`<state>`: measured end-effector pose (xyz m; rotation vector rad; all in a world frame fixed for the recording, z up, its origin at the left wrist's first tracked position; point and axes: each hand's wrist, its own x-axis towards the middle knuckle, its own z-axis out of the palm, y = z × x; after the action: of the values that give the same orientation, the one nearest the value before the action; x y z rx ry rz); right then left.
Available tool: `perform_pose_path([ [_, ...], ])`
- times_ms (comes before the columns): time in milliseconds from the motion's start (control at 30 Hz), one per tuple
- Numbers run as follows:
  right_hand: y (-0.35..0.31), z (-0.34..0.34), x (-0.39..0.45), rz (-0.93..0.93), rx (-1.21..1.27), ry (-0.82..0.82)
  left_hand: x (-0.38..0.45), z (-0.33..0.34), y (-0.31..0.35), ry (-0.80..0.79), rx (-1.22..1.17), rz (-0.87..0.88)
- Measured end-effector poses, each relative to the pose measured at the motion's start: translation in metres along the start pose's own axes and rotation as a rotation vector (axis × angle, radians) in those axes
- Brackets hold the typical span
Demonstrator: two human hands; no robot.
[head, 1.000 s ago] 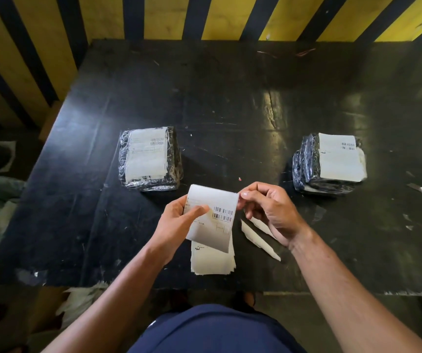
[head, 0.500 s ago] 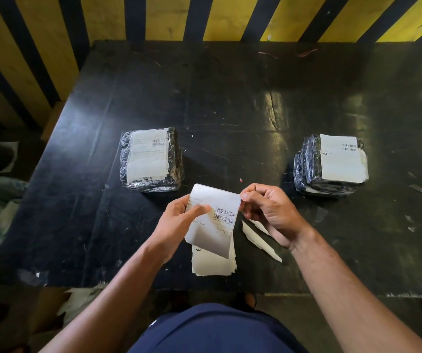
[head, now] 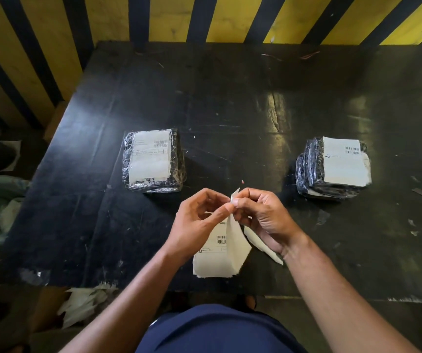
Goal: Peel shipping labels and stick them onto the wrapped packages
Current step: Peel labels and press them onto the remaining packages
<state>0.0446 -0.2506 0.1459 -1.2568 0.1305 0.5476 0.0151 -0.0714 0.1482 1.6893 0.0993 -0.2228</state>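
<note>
Label point(head: 235, 240) pinched by left hand point(head: 199, 222), right hand point(head: 263, 220); barcode unreadable.

**Label held on edge over the stack**

A white shipping label point(head: 235, 240) hangs edge-on, its top corner pinched above the label stack point(head: 212, 261), which lies flat with a barcode showing. Beyond the stack to the left sits a film-wrapped package point(head: 154, 160), labelled on top; to the right, a second labelled package point(head: 333, 168).

On table point(head: 230, 98): one wrapped package point(head: 154, 160) far left, another package point(head: 333, 168) far right, well apart. Between and nearer: label stack point(head: 212, 266), paper strip point(head: 263, 247) just right of it, both hands above them.
</note>
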Motion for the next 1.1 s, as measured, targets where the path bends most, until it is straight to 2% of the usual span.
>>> perform_pose_path([
  [433, 0.006, -0.002, -0.007, 0.002, -0.184, -0.046, -0.006, -0.010, -0.014, 0.014, -0.190, -0.157],
  [600, 0.011, 0.001, -0.009, -0.073, -0.294, -0.031, -0.010, -0.007, -0.016, 0.044, -0.212, -0.199],
  [700, 0.013, 0.002, -0.011, -0.064, -0.236, -0.028, -0.012, -0.008, -0.018, 0.050, -0.241, -0.231],
  [933, 0.022, 0.005, -0.009, -0.034, -0.281, 0.049, -0.015, -0.007, -0.016, 0.043, -0.169, -0.199],
  [1100, 0.022, 0.005, -0.008, -0.023, -0.275, 0.036, -0.014, -0.005, -0.020, 0.072, -0.099, -0.195],
])
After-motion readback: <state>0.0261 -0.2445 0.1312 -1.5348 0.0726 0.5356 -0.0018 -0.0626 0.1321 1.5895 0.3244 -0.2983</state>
